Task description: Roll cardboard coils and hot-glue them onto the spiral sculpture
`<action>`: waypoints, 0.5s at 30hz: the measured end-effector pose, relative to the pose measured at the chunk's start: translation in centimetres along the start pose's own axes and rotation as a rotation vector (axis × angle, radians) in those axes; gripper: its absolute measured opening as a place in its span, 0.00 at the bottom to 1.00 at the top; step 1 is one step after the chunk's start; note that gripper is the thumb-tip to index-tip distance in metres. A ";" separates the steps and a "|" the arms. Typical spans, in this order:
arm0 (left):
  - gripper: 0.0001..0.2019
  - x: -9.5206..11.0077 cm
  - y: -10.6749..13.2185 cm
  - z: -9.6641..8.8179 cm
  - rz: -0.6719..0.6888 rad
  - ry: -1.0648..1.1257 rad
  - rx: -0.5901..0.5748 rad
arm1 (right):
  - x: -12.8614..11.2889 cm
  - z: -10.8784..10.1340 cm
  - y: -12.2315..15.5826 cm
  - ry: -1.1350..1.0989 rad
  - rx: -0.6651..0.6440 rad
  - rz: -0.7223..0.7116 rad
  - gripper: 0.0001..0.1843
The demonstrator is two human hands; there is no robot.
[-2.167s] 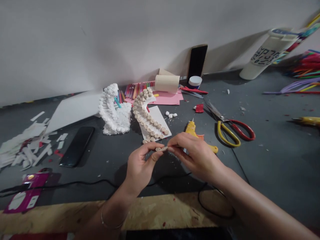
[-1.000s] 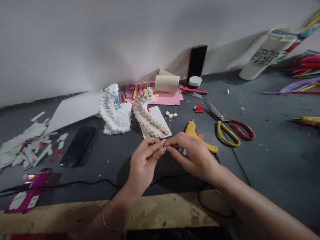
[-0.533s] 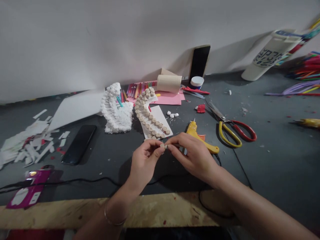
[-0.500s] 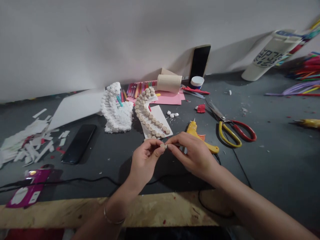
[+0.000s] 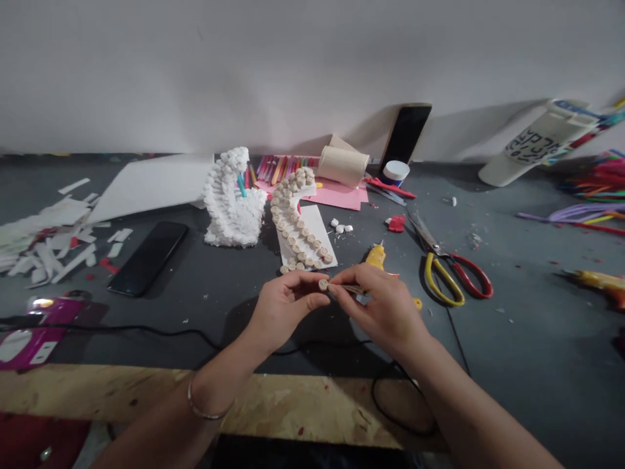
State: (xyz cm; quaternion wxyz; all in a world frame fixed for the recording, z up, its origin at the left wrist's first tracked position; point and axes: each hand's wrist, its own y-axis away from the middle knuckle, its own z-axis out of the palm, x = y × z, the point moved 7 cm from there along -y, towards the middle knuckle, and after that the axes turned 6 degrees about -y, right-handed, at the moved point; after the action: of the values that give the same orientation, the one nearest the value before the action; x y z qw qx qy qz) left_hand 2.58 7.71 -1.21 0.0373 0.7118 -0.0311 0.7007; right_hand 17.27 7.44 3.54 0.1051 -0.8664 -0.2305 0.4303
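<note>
Both of my hands meet over the front of the dark table. A small beige paper coil (image 5: 323,284) sits at the fingertips of my left hand (image 5: 278,309), between thumb and forefinger. My right hand (image 5: 388,303) pinches the coil's other side, and thin beige strips (image 5: 350,288) run back under its fingers. Just beyond stands a curved white cutout (image 5: 319,228) with rows of similar coils stuck along it. Left of it is a similar curved shape (image 5: 234,202) covered in white tufts. A yellow glue gun (image 5: 375,256) is partly hidden behind my right hand.
Scissors (image 5: 442,267) with red and yellow handles lie to the right, beside a cable. A dark phone (image 5: 148,258) and white paper scraps (image 5: 61,254) are on the left. At the back are a cardboard roll (image 5: 343,165), an upright phone (image 5: 406,137) and a tumbler (image 5: 537,143).
The view has shifted slightly. My left thumb has slid forward under the coil and its fingers have loosened a little. The coil's round face now turns more toward me.
</note>
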 end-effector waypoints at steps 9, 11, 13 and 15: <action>0.09 -0.6 0.0 0.3 0.026 -0.094 -0.088 | 0.9 -0.2 0.0 -0.011 -0.073 0.066 0.06; 0.08 -0.5 0.0 0.5 0.050 -0.134 -0.123 | 1.0 -0.1 0.0 -0.015 -0.101 0.056 0.06; 0.09 -0.2 0.0 0.6 0.081 -0.174 -0.145 | 0.8 -0.1 0.0 -0.014 -0.101 0.002 0.06; 0.09 0.2 0.1 0.6 0.118 -0.208 -0.153 | 0.4 -0.2 0.0 0.001 -0.063 -0.072 0.05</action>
State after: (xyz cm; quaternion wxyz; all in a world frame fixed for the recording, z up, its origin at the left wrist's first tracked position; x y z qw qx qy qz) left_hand 3.19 7.60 -1.05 0.0466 0.7725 -0.1298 0.6198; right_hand 17.67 7.65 3.37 0.0931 -0.8607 -0.2749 0.4182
